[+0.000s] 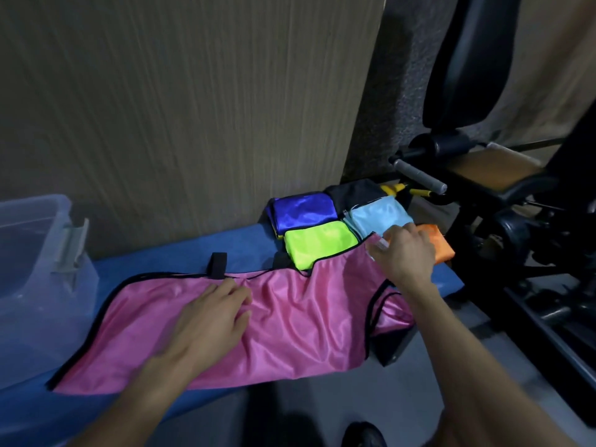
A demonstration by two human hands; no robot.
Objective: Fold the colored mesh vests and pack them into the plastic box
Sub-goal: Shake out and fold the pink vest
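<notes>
From the head camera, a pink mesh vest (290,321) with black trim lies spread lengthwise across a blue bench (180,253), and everything else is placed here relative to that vest. The left hand (209,321) rests palm down on the middle of the vest, its fingers straight and lightly spread, pressing the cloth flat and gripping nothing. The right hand (403,250) is at the vest's far right corner, where its fingers curl over the shoulder edge and a small white label; it appears to pinch that edge, though blur hides the fingertips. Just beyond the vest's far edge sits a cluster of folded vests: a lime green vest (319,241) touching the pink cloth, a blue vest (303,211) behind the green one, a light blue vest (377,216) to the right of the blue one, a black vest (354,190) farthest back, and an orange vest (440,243) partly hidden behind the right hand. To the left of the pink vest, at the bench's left end, stands the clear plastic box (38,253), with its grey latch (72,250) facing the vest. A short black strap (218,264) lies on the bench at the vest's far edge. Behind it rises a wooden panel (193,108), and to its right stands black exercise equipment (483,156).
</notes>
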